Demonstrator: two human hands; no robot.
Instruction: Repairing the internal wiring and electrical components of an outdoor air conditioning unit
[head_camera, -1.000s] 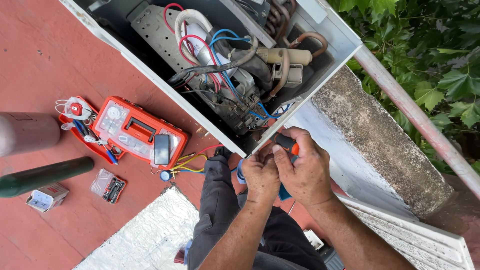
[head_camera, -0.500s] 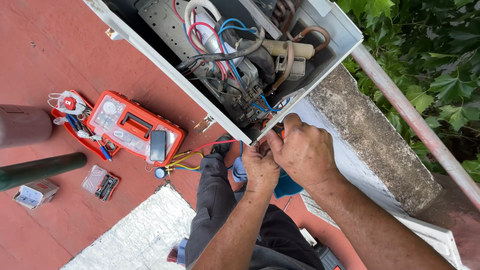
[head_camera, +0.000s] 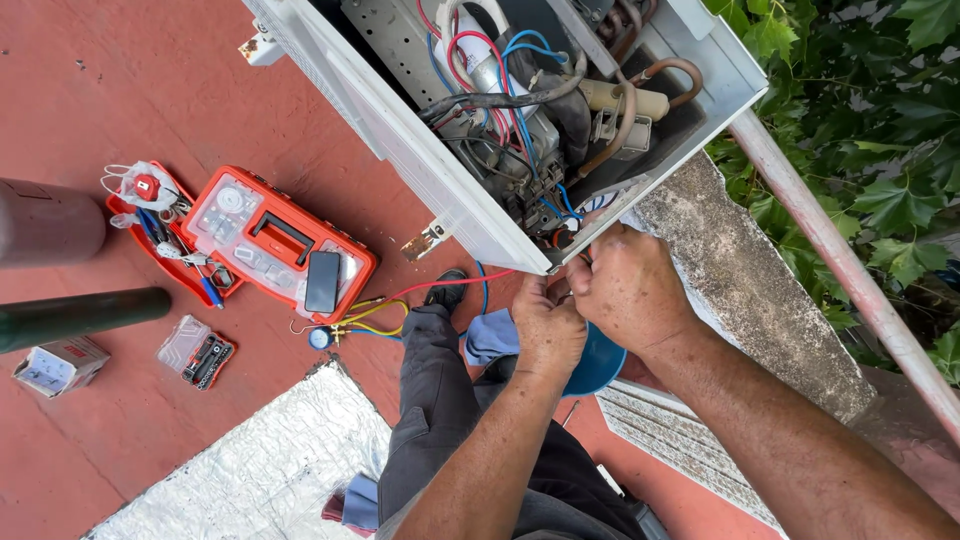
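Note:
My left hand and my right hand are pressed together at the lower corner of an open white air-conditioner unit. Both hands have curled fingers, and what they grip is hidden behind the knuckles. Just above them hang the unit's red, blue and black wires and a copper pipe. A blue round object shows beneath my right hand, and a blue cloth lies on my knee.
On the red floor at left lie an orange toolbox with a phone on it, coloured hoses, a bit case, a small box, two cylinders and foil sheet. At right: concrete ledge, metal rail, a white grille.
Both hands have risen to the unit's lower corner and closed in together. The orange-handled tool seen in my right hand a second ago is no longer visible.

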